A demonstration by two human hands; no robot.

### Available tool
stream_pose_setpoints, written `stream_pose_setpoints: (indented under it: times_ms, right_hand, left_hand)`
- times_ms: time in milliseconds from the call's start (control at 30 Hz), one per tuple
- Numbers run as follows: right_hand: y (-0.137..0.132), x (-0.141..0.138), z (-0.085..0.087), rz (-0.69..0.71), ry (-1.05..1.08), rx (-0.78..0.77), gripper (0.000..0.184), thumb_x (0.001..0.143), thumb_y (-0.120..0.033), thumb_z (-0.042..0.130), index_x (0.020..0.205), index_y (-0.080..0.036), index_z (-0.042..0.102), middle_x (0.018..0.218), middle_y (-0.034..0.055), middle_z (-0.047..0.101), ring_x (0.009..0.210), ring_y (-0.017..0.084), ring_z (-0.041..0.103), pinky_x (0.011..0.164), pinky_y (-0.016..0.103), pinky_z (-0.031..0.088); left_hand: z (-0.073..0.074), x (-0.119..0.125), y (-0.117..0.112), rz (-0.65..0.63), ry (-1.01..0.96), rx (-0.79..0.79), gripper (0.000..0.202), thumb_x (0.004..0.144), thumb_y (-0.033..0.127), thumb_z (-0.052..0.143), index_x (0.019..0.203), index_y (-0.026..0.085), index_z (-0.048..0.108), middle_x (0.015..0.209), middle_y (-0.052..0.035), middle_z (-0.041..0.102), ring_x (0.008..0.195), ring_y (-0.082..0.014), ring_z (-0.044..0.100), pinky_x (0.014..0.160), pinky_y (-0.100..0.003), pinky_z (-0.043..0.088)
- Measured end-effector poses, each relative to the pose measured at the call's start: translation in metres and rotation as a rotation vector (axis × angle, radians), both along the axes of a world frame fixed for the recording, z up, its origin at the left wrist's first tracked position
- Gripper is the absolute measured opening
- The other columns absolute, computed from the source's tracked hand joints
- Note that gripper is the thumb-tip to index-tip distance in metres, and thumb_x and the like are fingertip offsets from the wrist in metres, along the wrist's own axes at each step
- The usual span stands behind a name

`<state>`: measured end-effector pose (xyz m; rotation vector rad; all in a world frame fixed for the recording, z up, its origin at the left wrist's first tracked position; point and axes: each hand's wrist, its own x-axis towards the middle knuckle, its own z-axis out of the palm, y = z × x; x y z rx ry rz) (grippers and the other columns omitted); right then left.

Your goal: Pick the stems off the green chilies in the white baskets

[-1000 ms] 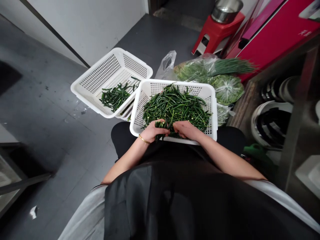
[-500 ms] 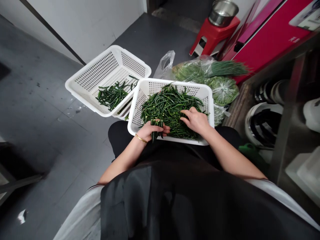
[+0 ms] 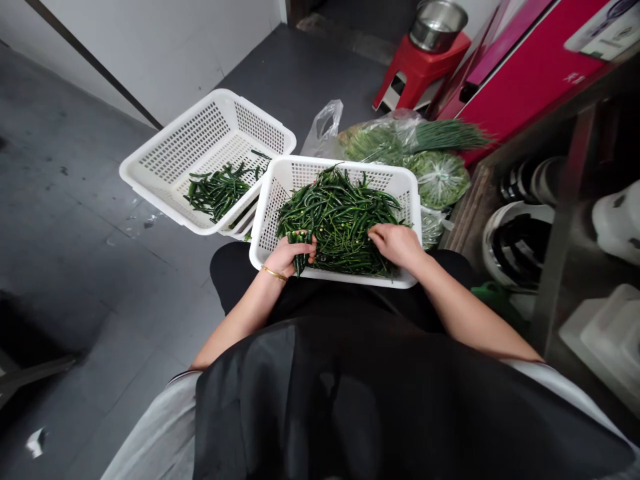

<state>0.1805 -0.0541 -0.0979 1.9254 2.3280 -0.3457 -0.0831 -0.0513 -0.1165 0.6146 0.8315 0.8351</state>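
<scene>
A white perforated basket (image 3: 416, 200) rests across my lap, heaped with long green chillies (image 3: 340, 207). My left hand (image 3: 285, 257), with a gold bracelet at the wrist, is closed around a small bunch of green chillies (image 3: 300, 248) near the basket's front left corner. Over the right side of the heap, my right hand (image 3: 399, 244) has its thumb and fingers pinched together. Whatever may be between those fingertips is too small to make out.
A second white basket (image 3: 173, 157) at the left holds fewer chillies (image 3: 217, 192). Bagged greens (image 3: 437, 179) and a plastic bag (image 3: 323, 130) lie beyond my basket. A metal pot (image 3: 438, 27) sits on a red stool (image 3: 420, 67). Shelving with containers stands at the right.
My right hand's fingers have gone from spread over the chillies to pinched together, slightly nearer me. My left hand has turned, its fingers curling more tightly around the bunch. The view shifted slightly.
</scene>
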Motion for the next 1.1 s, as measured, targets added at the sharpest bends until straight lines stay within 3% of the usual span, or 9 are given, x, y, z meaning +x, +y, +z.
stream_pose_setpoints:
  times_ms: [100,200,333,467,667,767,933,1100]
  right_hand:
    - [0.028,-0.011,-0.006,-0.180,-0.059,-0.016,0.047,0.094,-0.047,0.038,0.096,-0.015,0.072,0.099,0.0166,0.071,0.090,0.028,0.066,0.072,0.035,0.047]
    - [0.042,-0.028,-0.017,-0.242,-0.067,-0.062,0.049,0.089,-0.053,0.047,0.097,-0.010,0.071,0.099,0.0214,0.070,0.091,0.030,0.066,0.072,0.036,0.047]
    - [0.036,-0.026,-0.025,-0.284,0.122,-0.055,0.032,0.086,-0.042,0.056,0.094,-0.014,0.068,0.096,0.0144,0.071,0.088,0.025,0.066,0.072,0.032,0.046]
    - [0.023,-0.020,-0.016,-0.188,0.350,-0.008,0.020,0.084,-0.036,0.060,0.088,-0.016,0.066,0.085,0.0056,0.069,0.077,0.017,0.062,0.070,0.026,0.043]
    - [-0.005,-0.067,0.008,0.092,0.207,0.094,0.024,0.092,-0.035,0.050,0.100,-0.016,0.062,0.102,0.0104,0.068,0.085,0.020,0.063,0.064,0.027,0.037]
    - [-0.025,-0.081,0.004,0.081,0.219,0.014,0.029,0.096,-0.040,0.044,0.102,-0.017,0.061,0.096,0.0089,0.070,0.083,0.020,0.064,0.062,0.027,0.035]
    - [-0.044,-0.067,-0.009,0.138,0.304,-0.180,0.036,0.100,-0.040,0.038,0.084,-0.018,0.062,0.084,0.0054,0.071,0.075,0.016,0.063,0.062,0.025,0.032]
    - [-0.040,-0.061,-0.006,0.212,0.251,-0.060,0.039,0.100,-0.041,0.037,0.086,-0.016,0.063,0.079,0.0059,0.069,0.067,0.015,0.059,0.057,0.026,0.025]
  left_hand:
    - [0.000,0.010,0.004,0.023,0.022,-0.004,0.025,0.053,0.013,0.076,0.074,0.011,0.062,0.062,-0.0018,0.061,0.052,-0.0098,0.055,0.046,-0.022,0.043]
    - [0.003,0.015,0.005,0.033,0.085,-0.029,0.028,0.054,0.016,0.077,0.076,0.010,0.061,0.065,-0.0050,0.066,0.051,-0.0105,0.057,0.047,-0.023,0.044]
    - [0.002,0.013,0.004,0.046,0.129,-0.035,0.027,0.055,0.018,0.078,0.076,0.010,0.062,0.060,-0.0036,0.064,0.047,-0.0107,0.055,0.045,-0.023,0.043]
    - [-0.004,0.019,0.006,0.088,0.139,-0.042,0.028,0.055,0.021,0.080,0.074,0.011,0.062,0.057,-0.0010,0.060,0.046,-0.0096,0.052,0.045,-0.024,0.041]
    - [-0.001,0.044,0.009,0.270,0.190,0.057,0.041,0.044,0.024,0.087,0.069,0.013,0.057,0.058,0.0031,0.058,0.050,-0.0078,0.052,0.049,-0.022,0.043]
    - [-0.001,0.045,0.002,0.336,0.197,0.065,0.040,0.044,0.021,0.086,0.067,0.014,0.054,0.056,0.0051,0.057,0.047,-0.0075,0.051,0.047,-0.021,0.041]
    - [-0.005,0.039,-0.011,0.322,0.184,0.017,0.031,0.053,0.023,0.080,0.066,0.014,0.054,0.060,-0.0002,0.064,0.044,-0.0091,0.052,0.046,-0.023,0.042]
    - [0.000,0.040,-0.013,0.330,0.191,-0.005,0.030,0.052,0.021,0.079,0.070,0.014,0.056,0.061,-0.0019,0.066,0.048,-0.0118,0.057,0.050,-0.025,0.045]
